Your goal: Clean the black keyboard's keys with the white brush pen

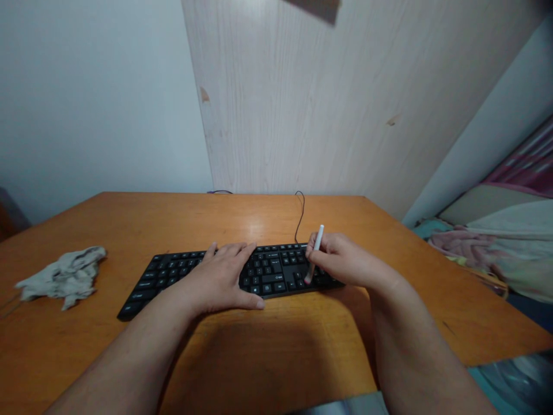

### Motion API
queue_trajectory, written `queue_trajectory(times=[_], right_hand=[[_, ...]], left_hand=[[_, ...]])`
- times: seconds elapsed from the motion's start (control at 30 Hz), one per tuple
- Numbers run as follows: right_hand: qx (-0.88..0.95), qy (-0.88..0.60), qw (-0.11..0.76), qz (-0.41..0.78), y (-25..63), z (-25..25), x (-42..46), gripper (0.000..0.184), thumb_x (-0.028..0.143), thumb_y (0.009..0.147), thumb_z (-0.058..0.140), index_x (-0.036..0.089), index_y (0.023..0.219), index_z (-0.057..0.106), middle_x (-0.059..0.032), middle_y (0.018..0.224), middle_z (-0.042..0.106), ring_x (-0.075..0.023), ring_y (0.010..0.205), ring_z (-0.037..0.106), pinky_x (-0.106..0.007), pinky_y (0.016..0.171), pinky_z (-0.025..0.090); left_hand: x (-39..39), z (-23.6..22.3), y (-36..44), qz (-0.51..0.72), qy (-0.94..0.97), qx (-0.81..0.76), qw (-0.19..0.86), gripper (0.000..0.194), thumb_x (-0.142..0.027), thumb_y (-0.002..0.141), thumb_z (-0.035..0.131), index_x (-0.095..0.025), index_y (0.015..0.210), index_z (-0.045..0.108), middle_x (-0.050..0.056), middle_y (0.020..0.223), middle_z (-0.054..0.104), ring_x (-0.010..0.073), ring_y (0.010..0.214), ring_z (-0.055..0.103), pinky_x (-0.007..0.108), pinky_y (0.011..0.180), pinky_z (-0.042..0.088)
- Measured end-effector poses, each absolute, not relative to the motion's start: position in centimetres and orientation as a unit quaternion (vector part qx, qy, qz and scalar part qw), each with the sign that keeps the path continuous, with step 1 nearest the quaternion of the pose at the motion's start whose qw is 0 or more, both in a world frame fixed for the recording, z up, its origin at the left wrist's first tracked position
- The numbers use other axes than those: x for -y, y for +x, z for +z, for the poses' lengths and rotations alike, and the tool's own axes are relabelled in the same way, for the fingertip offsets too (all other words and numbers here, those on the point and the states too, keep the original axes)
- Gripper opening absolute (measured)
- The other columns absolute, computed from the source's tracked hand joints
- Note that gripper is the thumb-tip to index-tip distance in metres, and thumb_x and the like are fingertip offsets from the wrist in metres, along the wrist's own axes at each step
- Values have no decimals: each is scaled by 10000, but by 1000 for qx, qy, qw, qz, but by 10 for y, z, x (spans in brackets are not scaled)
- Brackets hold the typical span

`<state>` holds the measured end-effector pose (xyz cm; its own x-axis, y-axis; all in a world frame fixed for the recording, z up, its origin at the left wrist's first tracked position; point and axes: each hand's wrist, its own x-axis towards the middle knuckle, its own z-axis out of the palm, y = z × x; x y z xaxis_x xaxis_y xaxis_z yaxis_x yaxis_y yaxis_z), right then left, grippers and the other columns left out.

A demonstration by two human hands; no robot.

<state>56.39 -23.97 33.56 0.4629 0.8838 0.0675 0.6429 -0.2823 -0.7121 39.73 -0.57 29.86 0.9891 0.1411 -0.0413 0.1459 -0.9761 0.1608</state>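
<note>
A black keyboard (263,270) lies across the wooden desk in front of me. My left hand (220,278) rests on its middle with the fingers spread over the keys and the thumb along the near edge. Over the keyboard's right part, my right hand (339,258) is closed around a slim white-handled brush (319,237). The brush stands nearly upright, and its pinkish tip points down at the keys near the arrow and number sections. My left palm covers some of the keys, and my right hand hides the keyboard's far right end.
A crumpled pale cloth (67,275) lies on the desk (276,346) to the left. The keyboard's black cable (301,213) runs to the desk's back edge at the wall. Bedding (484,242) is piled beyond the right edge.
</note>
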Motion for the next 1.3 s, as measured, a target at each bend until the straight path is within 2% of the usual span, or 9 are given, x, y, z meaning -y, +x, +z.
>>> queue_trajectory(times=[0.23, 0.33, 0.53, 0.67, 0.87, 0.97, 1.1, 1.23, 1.3], right_hand=[[509, -749, 367, 212, 562, 337, 240, 196, 244, 957, 497, 207, 795, 601, -30, 736, 758, -169, 658, 652, -270, 590, 444], [486, -793, 327, 170, 564, 335, 240, 210, 230, 942, 514, 203, 751, 596, -33, 700, 738, -168, 639, 639, -273, 576, 425], [486, -784, 365, 129, 564, 333, 238, 153, 276, 966, 520, 199, 883, 623, -32, 795, 740, -168, 714, 648, -268, 624, 440], [503, -793, 327, 110, 555, 335, 239, 164, 273, 949, 540, 203, 825, 622, -7, 743, 679, -153, 671, 589, -265, 613, 420], [531, -729, 353, 247, 555, 342, 246, 171, 165, 922, 484, 206, 798, 595, -11, 753, 726, -160, 691, 650, -263, 636, 459], [500, -758, 375, 186, 558, 341, 244, 179, 233, 960, 495, 205, 829, 613, -23, 748, 730, -166, 692, 650, -267, 630, 458], [493, -788, 351, 117, 557, 340, 242, 177, 268, 954, 543, 202, 818, 634, -24, 759, 704, -164, 686, 616, -269, 623, 446], [526, -743, 348, 224, 554, 341, 243, 225, 231, 973, 489, 205, 785, 609, -16, 737, 718, -159, 674, 635, -268, 637, 465], [526, -735, 361, 228, 554, 340, 243, 219, 229, 980, 480, 204, 807, 611, -17, 745, 728, -160, 692, 646, -267, 651, 468]], left_hand=[[4, 297, 397, -13, 994, -73, 82, 1318, -885, 605, 651, -165, 1636, 257, 212, 1642, 349, 444, 1491, 333, 666, 1217, 128], [3, 295, 398, -9, 994, -72, 84, 1318, -893, 603, 643, -174, 1637, 256, 208, 1643, 348, 445, 1494, 328, 664, 1219, 125], [3, 296, 397, -14, 993, -77, 89, 1321, -885, 601, 652, -164, 1636, 259, 207, 1638, 359, 450, 1495, 323, 663, 1223, 109], [3, 296, 397, -12, 993, -75, 87, 1325, -891, 602, 646, -169, 1639, 247, 206, 1645, 347, 444, 1495, 325, 663, 1223, 94], [3, 297, 397, -13, 993, -75, 92, 1311, -891, 613, 640, -168, 1637, 255, 217, 1638, 354, 449, 1492, 329, 666, 1219, 102], [4, 297, 397, -10, 993, -77, 93, 1313, -883, 603, 653, -171, 1635, 264, 215, 1636, 359, 457, 1489, 331, 666, 1218, 109], [3, 296, 397, -11, 993, -77, 91, 1311, -882, 609, 648, -170, 1637, 255, 210, 1641, 352, 457, 1491, 324, 662, 1219, 105], [2, 295, 397, -7, 993, -70, 93, 1303, -892, 608, 639, -189, 1637, 257, 203, 1635, 369, 455, 1483, 339, 665, 1216, 98], [2, 294, 397, -4, 993, -69, 94, 1300, -895, 605, 638, -202, 1637, 259, 201, 1636, 368, 452, 1485, 337, 661, 1217, 97]])
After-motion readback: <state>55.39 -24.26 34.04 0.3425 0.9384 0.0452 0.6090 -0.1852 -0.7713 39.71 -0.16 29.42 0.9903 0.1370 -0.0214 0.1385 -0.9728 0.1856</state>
